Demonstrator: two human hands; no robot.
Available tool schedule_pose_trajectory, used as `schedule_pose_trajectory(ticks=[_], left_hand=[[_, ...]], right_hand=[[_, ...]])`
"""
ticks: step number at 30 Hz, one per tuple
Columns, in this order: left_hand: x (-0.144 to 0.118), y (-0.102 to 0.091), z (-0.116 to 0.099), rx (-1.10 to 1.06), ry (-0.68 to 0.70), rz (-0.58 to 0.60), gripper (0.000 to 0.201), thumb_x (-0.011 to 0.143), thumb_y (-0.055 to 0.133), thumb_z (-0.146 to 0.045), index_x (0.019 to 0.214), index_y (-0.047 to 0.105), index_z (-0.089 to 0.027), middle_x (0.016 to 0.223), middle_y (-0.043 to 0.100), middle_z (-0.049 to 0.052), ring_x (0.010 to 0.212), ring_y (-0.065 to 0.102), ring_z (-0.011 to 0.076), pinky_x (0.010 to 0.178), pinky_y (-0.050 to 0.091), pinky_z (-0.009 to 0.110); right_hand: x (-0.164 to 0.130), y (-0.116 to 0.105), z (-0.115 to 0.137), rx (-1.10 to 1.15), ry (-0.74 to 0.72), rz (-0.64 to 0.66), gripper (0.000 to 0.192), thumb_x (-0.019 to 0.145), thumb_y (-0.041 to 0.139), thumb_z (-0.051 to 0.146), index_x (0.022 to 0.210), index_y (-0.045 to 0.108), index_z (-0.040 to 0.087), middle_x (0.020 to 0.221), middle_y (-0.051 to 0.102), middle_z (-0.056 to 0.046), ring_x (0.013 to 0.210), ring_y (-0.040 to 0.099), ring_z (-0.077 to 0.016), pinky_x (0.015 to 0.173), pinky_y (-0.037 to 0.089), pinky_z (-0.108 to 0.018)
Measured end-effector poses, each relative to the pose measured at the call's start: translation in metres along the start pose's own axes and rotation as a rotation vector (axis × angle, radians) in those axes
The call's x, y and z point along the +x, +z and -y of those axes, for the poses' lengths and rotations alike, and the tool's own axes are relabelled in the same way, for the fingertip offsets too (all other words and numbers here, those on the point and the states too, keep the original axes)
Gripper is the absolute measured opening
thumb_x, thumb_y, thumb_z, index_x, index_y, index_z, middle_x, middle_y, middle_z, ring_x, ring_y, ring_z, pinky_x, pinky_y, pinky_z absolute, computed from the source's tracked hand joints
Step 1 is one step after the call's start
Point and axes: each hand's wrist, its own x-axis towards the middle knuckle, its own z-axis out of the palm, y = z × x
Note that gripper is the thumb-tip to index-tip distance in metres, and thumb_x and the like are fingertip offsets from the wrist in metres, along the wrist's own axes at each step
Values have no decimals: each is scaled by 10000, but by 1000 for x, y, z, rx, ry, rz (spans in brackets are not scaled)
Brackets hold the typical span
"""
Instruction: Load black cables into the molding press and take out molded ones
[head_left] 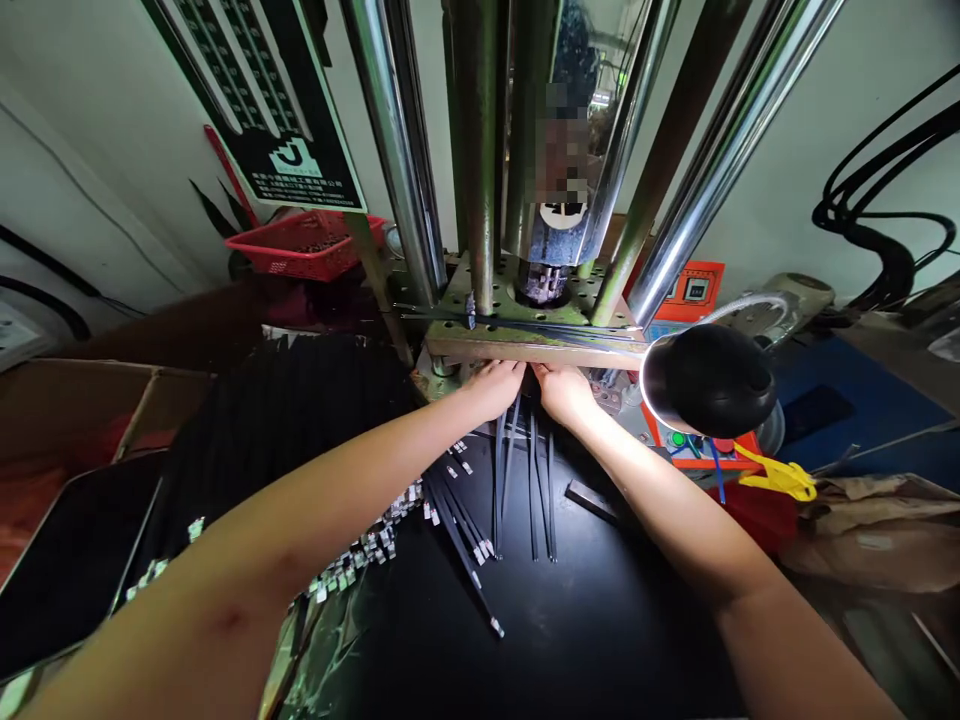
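Note:
My left hand [495,388] and my right hand [564,392] are close together at the front edge of the press plate [525,350]. Their fingertips are partly hidden under it. Both hands look closed on thin black strips [534,480], which run from the fingers down onto the black worktop [570,630]. More strips with silver metal ends [469,525] lie fanned out below my left hand. A thick pile of black strips [277,400] lies to the left, its metal ends partly behind my left forearm. A short dark bar [592,502] rests near my right forearm.
Steel columns [401,150] rise from the press. A black lamp head [709,380] juts in at right, above an orange control box [694,460] with yellow-handled pliers [780,477] beside it. Loose strips [540,328] lie across the plate. A red basket [300,258] stands behind left.

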Motion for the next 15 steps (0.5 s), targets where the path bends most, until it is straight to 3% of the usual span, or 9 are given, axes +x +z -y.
schedule_pose_trajectory(ticks=[3, 5, 10, 13, 15], left_hand=[[-2, 9, -14, 30, -11, -16, 494, 922, 335, -47, 1406, 407, 17, 1431, 454, 251, 1375, 387, 313, 1169, 279, 443], [0, 10, -17, 35, -27, -23, 494, 923, 325, -42, 1410, 388, 19, 1445, 428, 263, 1395, 354, 321, 1178, 248, 480], [-9, -18, -27, 6, -21, 46, 622, 826, 492, 6, 1434, 373, -50, 1474, 420, 240, 1377, 405, 321, 1155, 303, 496], [-69, -43, -37, -32, 36, 63, 699, 797, 512, 22, 1469, 351, -86, 1521, 387, 197, 1366, 435, 274, 1125, 372, 386], [-141, -52, -38, -104, 140, 128, 597, 835, 487, -19, 1405, 478, -197, 1400, 563, 82, 1245, 559, 186, 1038, 448, 271]], right_hand=[[-5, 3, 11, 9, 2, -14, 474, 977, 301, 145, 1403, 506, 100, 1386, 551, -184, 1249, 497, -311, 1089, 341, -475], [-3, 2, 10, 28, 11, -11, 503, 972, 282, 129, 1440, 466, 96, 1427, 511, -190, 1292, 457, -328, 1093, 337, -517], [-13, -21, -2, 138, -45, 52, 510, 910, 423, 64, 1409, 515, 114, 1384, 553, -178, 1247, 541, -265, 1065, 435, -385], [-56, -31, -1, 222, -115, 64, 400, 959, 532, 186, 1358, 536, 162, 1390, 534, -145, 1233, 544, -256, 1056, 451, -444], [-96, -27, 2, 299, -150, 103, 332, 970, 576, 338, 1274, 579, 205, 1340, 557, -105, 1160, 576, -245, 985, 500, -465]])
